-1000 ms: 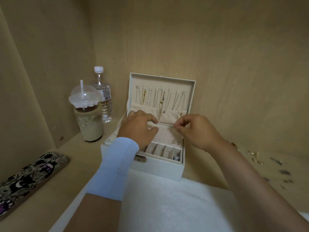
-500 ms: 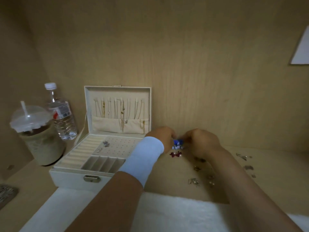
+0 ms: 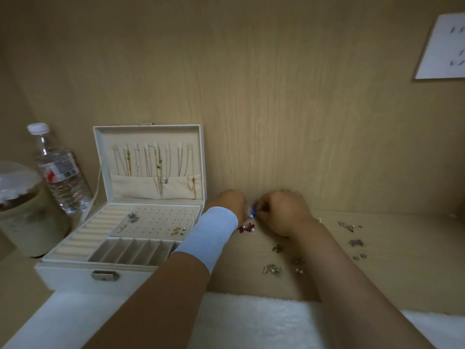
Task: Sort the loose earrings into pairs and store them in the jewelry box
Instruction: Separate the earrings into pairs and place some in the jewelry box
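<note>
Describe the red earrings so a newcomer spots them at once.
Start at the open jewelry box on the left, then go right past the white wristband. On the wood just below the left hand and right hand lie the red earrings, the only dark red pieces.

Legible text: none. The water bottle is wearing a label showing a red patch and grey print, too blurred to read. The sheet of paper on the back wall is carrying a few dark marks, too small to tell as letters or numbers.
</note>
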`<state>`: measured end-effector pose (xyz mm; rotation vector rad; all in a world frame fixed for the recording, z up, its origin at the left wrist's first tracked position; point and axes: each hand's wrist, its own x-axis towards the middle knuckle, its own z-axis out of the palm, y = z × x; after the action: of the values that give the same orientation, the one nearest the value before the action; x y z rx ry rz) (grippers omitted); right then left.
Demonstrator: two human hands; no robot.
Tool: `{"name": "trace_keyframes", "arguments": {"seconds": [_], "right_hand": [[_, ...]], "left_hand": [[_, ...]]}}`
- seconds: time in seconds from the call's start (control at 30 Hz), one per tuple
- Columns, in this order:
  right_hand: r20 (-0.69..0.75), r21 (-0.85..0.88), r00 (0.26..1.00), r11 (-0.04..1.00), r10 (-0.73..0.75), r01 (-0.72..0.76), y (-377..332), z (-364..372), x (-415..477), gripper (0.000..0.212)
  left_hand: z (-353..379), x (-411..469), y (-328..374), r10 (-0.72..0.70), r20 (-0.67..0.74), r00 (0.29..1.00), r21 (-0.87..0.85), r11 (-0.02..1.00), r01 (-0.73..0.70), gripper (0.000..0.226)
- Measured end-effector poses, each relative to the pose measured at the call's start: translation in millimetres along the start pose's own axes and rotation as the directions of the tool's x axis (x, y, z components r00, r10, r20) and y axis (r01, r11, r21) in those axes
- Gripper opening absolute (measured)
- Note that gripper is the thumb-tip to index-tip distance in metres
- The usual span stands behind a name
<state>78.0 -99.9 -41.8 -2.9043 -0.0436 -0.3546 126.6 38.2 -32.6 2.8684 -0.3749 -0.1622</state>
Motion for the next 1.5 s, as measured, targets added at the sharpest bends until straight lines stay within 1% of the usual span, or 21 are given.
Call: {"name": "trace_keyframes", "arguments": {"seconds": [0.07,0.13,0.17,0.2,0.27,0.3,0.43,0.5,0.57,0.63,0.67,0.7,0.77,0.83,0.97,1.1,1.17,1.27,1.37,1.4,1.5], "right_hand": [[-0.013,0.142,0.999,0.989,0.048,-0.046,1.3,-2.4,-0.1,0.01],[-0.025,0.315,0.995,0.945,0.101,-0.088,1.5,-3.4,0.6,0.007],[-0.032,0.404,0.992,0.909,0.122,-0.099,1.0,-3.4,1.2,0.006],[-0.039,0.484,0.99,0.869,0.138,-0.103,-0.2,-3.9,1.4,0.006],[-0.051,0.599,0.985,0.795,0.164,-0.101,-3.7,-5.7,2.1,0.007],[-0.056,0.637,0.982,0.764,0.178,-0.103,-5.6,-7.0,2.2,0.007],[-0.049,0.751,0.969,0.649,0.244,-0.126,-10.9,-9.8,1.1,0.008],[-0.043,0.796,0.956,0.588,0.29,-0.143,-11.1,-10.4,1.1,0.01],[-0.005,0.861,0.949,0.484,0.316,-0.157,-11.7,-13.3,1.7,0.008],[0.056,0.922,0.951,0.35,0.304,-0.166,-13.2,-18.3,0.9,0.006],[0.071,0.937,0.952,0.308,0.297,-0.166,-14.2,-20.7,0.2,0.005],[0.076,0.943,0.954,0.288,0.291,-0.163,-14.9,-21.9,-0.2,0.005],[0.072,0.947,0.957,0.282,0.282,-0.154,-16.3,-22.0,-0.6,0.007],[0.064,0.943,0.96,0.3,0.274,-0.148,-17.6,-20.4,-1.2,0.011],[0.027,0.914,0.968,0.386,0.25,-0.125,-16.7,-15.7,-1.2,0.021],[0.021,0.913,0.969,0.391,0.247,-0.119,-13.9,-12.1,-0.3,0.022],[0.023,0.908,0.97,0.402,0.242,-0.121,-12.8,-9.9,0.7,0.017],[0.025,0.91,0.97,0.396,0.24,-0.121,-13.5,-9.5,1.4,0.012],[0.04,0.929,0.969,0.349,0.243,-0.126,-19.1,-16.4,0.8,0.013],[0.054,0.937,0.973,0.324,0.224,-0.127,-21.7,-20.0,-0.2,0.012],[0.075,0.959,0.99,0.265,0.118,-0.105,-33.8,-29.9,-2.8,0.014]], "left_hand": [[-5.6,1.4,1.6,-0.027,0.028,0.999,-0.048,0.998,0.029,0.012],[-11.0,2.2,-0.7,-0.043,0.062,0.997,-0.098,0.994,0.049,0.015],[-13.5,3.3,-2.9,-0.039,0.047,0.998,-0.13,0.991,0.045,0.018],[-16.1,1.9,-4.7,-0.024,0.002,1.0,-0.158,0.987,0.024,0.018],[-18.5,-1.8,-6.6,-0.003,-0.089,0.996,-0.187,0.982,-0.014,0.017],[-19.2,-2.9,-5.7,0.002,-0.084,0.996,-0.179,0.984,-0.017,0.016],[-8.0,-2.5,-3.3,0.012,0.044,0.999,-0.065,0.998,-0.009,0.024],[-3.7,0.5,-4.1,-0.003,0.038,0.999,-0.048,0.999,0.005,0.022],[-6.5,1.2,-3.5,-0.024,0.012,1.0,-0.065,0.998,0.024,0.02],[-11.1,2.5,-2.7,-0.043,0.03,0.999,-0.064,0.997,0.045,0.021],[-12.4,2.7,-3.5,-0.049,0.03,0.998,-0.069,0.996,0.051,0.02],[-12.8,2.1,-4.8,-0.054,0.025,0.998,-0.077,0.995,0.056,0.017],[-10.7,0.1,-7.4,-0.049,0.007,0.999,-0.068,0.996,0.049,0.013],[-6.5,-1.9,-8.9,-0.046,-0.008,0.999,-0.067,0.997,0.045,0.018],[-4.9,-2.2,-5.3,-0.054,-0.012,0.998,-0.105,0.993,0.052,0.021],[-6.4,-2.6,-2.2,-0.051,-0.014,0.999,-0.1,0.994,0.05,0.018],[-8.6,-4.3,-1.2,-0.059,-0.021,0.998,-0.124,0.991,0.056,0.018],[-21.6,-11.8,-1.0,-0.089,-0.08,0.993,-0.249,0.966,0.067,0.016],[-41.9,-23.5,-8.4,-0.102,-0.194,0.976,-0.407,0.913,0.014,0.02],[-48.2,-29.2,-12.5,-0.095,-0.205,0.974,-0.46,0.888,-0.01,0.019],[-60.2,-50.5,-26.2,-0.044,-0.139,0.989,-0.645,0.762,-0.057,0.009]]}}
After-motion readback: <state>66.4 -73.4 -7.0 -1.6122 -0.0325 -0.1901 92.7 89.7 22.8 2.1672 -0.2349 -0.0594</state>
